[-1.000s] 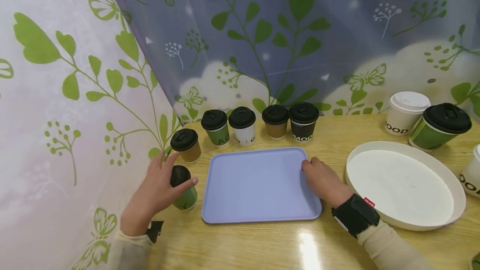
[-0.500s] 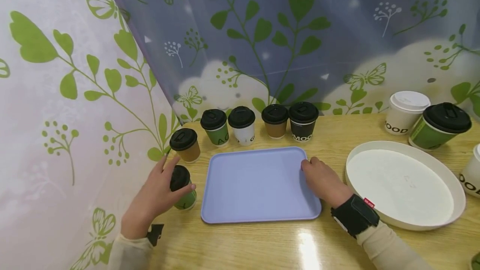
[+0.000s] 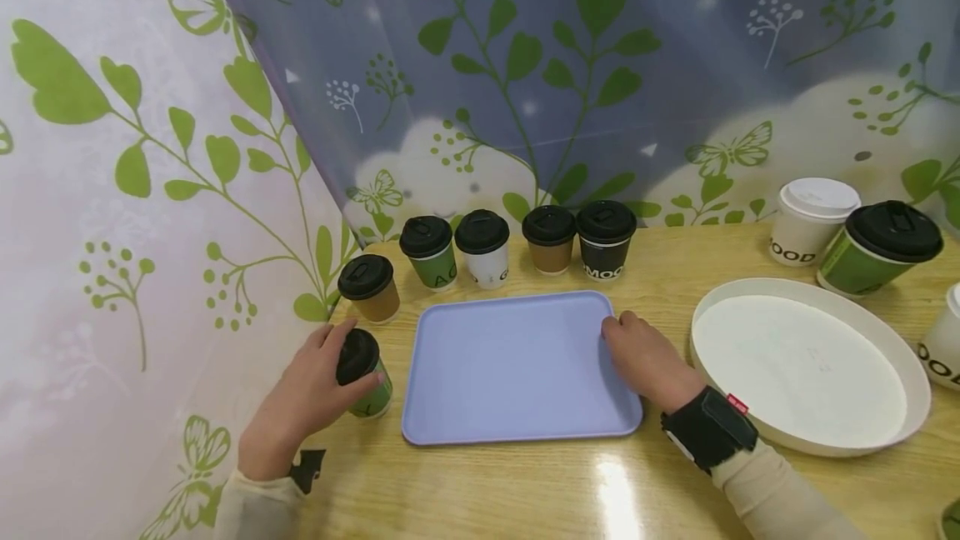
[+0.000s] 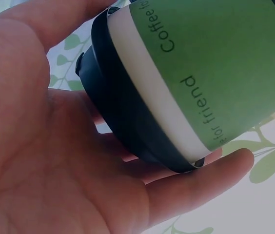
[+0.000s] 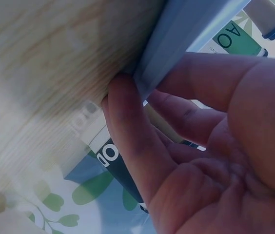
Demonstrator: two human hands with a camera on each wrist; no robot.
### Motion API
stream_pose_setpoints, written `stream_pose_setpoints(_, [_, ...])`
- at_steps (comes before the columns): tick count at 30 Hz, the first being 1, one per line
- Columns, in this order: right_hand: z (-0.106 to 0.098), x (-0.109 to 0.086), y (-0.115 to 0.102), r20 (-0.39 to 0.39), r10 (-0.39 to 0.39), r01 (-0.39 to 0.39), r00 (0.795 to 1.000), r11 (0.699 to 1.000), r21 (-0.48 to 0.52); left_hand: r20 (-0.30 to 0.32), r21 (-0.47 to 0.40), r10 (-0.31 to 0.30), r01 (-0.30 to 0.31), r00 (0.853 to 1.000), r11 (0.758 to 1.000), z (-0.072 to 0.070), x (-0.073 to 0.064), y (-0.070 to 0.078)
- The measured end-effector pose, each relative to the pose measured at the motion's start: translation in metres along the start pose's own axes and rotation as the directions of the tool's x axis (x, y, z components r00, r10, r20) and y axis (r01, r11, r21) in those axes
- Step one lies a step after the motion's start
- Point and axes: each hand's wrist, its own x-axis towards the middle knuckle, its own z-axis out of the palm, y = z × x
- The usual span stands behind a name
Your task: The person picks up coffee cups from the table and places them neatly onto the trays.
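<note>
In the head view, my left hand (image 3: 303, 398) is around a green paper coffee cup (image 3: 377, 397) with a black lid, thumb in front and fingers on the far side. The left wrist view has the cup's lid (image 4: 123, 97) between spread, mostly straight fingers, with a gap between lid and palm; whether the fingertips touch the cup is unclear. My right hand (image 3: 651, 361) pinches the right rim of a lavender rectangular tray (image 3: 521, 369) lying on the table. In the right wrist view, the tray rim (image 5: 169, 48) sits between thumb and fingers.
A brown cup (image 3: 377, 302) stands behind the green one. Along the back are a green cup (image 3: 435, 269), white cup (image 3: 487, 265), brown cup (image 3: 551, 255) and black cup (image 3: 602, 257). A round white tray (image 3: 701, 348) lies right, near a white-lidded cup (image 3: 798, 227) and a larger green cup (image 3: 855, 263).
My left hand has come down slightly and closer around the green cup, its thumb now in front of the cup's side. The right hand and the lavender tray have stayed put.
</note>
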Motion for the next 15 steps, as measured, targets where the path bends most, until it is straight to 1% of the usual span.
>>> stream_pose_setpoints(4, [-0.0009,0.0003,-0.0009,0.01,0.011,-0.011,1.0,1.0,-0.003,-0.005,0.008,0.006,-0.006,1.0,1.0,0.0003,0.0006,0.0])
stream_pose_setpoints(10, [-0.0017,0.0,-0.0014,0.021,0.009,-0.009,1.0,1.0,0.001,-0.004,0.021,-0.005,0.005,1.0,1.0,0.0008,0.0022,0.0])
stream_pose_setpoints(15, [-0.0024,0.0,-0.0018,0.036,0.012,-0.012,0.999,1.0,0.0,-0.018,0.017,0.007,-0.007,1.0,1.0,0.0016,0.0037,0.0023])
